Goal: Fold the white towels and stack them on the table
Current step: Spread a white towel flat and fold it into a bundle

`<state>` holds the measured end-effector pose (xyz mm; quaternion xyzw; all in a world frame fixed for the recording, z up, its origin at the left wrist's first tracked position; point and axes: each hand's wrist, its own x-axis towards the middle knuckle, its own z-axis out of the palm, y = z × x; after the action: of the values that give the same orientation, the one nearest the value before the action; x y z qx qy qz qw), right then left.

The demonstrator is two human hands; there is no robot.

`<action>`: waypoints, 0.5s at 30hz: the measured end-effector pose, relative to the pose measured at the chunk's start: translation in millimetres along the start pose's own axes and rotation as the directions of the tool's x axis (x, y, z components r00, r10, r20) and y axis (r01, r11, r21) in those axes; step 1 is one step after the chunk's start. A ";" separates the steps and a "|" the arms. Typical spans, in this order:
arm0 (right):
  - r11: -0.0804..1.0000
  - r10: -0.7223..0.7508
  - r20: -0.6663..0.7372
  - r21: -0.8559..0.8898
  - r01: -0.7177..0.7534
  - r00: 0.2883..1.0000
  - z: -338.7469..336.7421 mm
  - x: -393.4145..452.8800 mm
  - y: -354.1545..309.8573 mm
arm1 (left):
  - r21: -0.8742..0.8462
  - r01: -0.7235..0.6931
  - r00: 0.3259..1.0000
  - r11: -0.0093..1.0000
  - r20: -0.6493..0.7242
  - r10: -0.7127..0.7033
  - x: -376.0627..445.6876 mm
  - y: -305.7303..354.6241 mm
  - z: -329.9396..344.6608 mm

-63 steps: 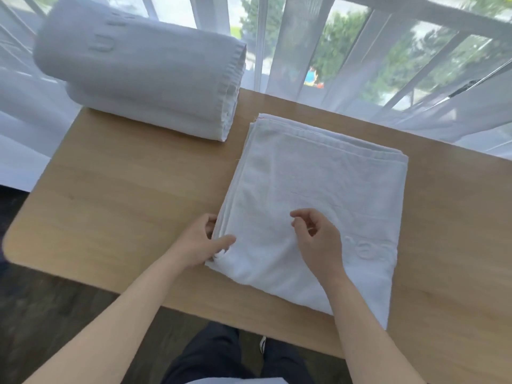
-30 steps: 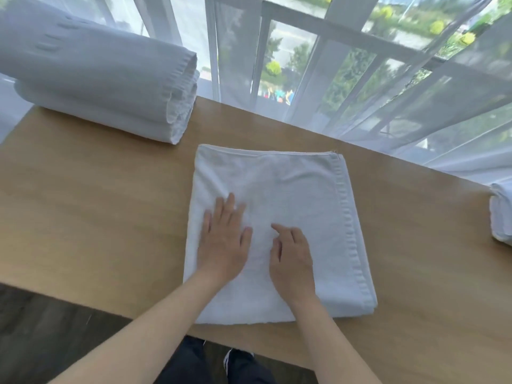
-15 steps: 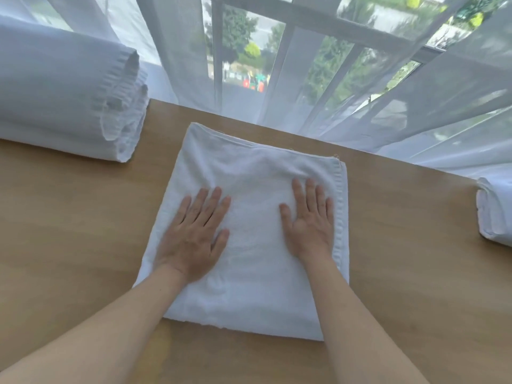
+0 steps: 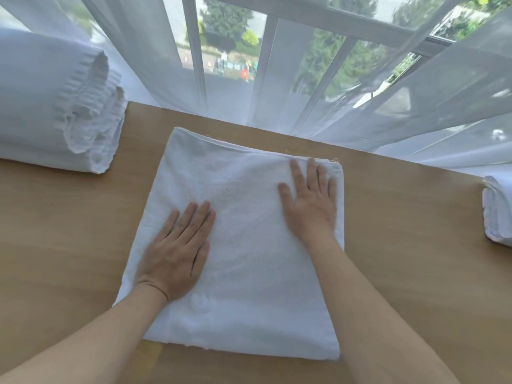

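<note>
Status: one white towel lies folded into a flat multi-layer rectangle mid-tabletop, its far edge close to the window-side edge, its near edge short of the front edge. Both hands flat on it, palms down, fingers spread, pinching nothing. Left hand sits on the left-near part, right hand near the far-right corner, fingertips almost at the fold edge. Looks like a smoothing/pressing pass on a finished fold, not a new fold.

Done so far, by my read: thick stack of folded towels at the far-left corner of the tabletop, layered hems facing the centre. Another folded bundle at the right edge, cut off by the frame, so can't tell how many are in it.

Left: move this towel onto a stack. No unfolded towels in view; can't tell whether more wait off-frame.
</note>
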<state>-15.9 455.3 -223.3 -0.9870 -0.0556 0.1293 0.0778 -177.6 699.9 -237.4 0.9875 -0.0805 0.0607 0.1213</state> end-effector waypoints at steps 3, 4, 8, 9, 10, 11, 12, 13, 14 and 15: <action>0.986 0.168 0.013 0.007 -0.168 0.986 -13.2 11.6 14.7 | -0.015 0.021 1.000 1.000 -0.005 -0.021 -0.4 2.1 -0.7; 0.984 0.179 -0.019 0.017 -0.179 0.984 -13.0 8.5 7.7 | -0.013 0.023 1.000 1.000 -0.006 -0.023 0.1 2.6 -1.8; 0.990 0.016 -0.130 0.139 0.002 0.991 9.7 -59.8 -49.0 | -0.003 0.031 0.999 1.000 0.006 -0.031 1.0 3.0 -4.4; 0.988 -0.072 -0.115 0.129 0.087 0.991 21.0 -87.0 -60.4 | -0.002 0.029 1.000 1.000 0.007 -0.029 1.3 3.3 -4.7; 0.983 -0.152 -0.089 0.088 0.159 0.984 30.1 -109.8 -64.2 | 0.003 0.026 1.000 1.000 0.004 -0.026 1.9 3.5 -5.1; 0.977 -0.209 -0.064 0.039 0.212 0.976 35.6 -122.2 -58.3 | 0.005 0.025 1.000 1.000 0.002 -0.025 2.5 3.9 -5.8; 0.977 -0.212 -0.043 0.009 0.212 0.976 36.6 -126.0 -44.0 | 0.000 0.026 1.000 1.000 0.003 -0.026 2.2 4.6 -6.7; 0.990 -0.140 -0.030 -0.016 0.140 0.990 34.8 -126.3 -24.9 | -0.007 0.023 1.000 1.000 0.003 -0.023 2.0 5.4 -7.0; 1.000 -0.013 -0.023 -0.028 0.012 1.000 31.1 -126.1 -4.9 | -0.011 0.022 1.000 1.000 0.001 -0.022 2.0 5.4 -6.7; 0.989 0.148 -0.020 0.002 -0.148 0.989 26.0 -127.4 12.5 | -0.015 0.023 1.000 1.000 0.005 -0.023 1.8 4.7 -6.4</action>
<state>-144.0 430.0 -218.8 -0.9896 0.0187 0.1248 0.0687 -177.3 696.8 -229.9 0.9876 -0.0699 0.0563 0.1291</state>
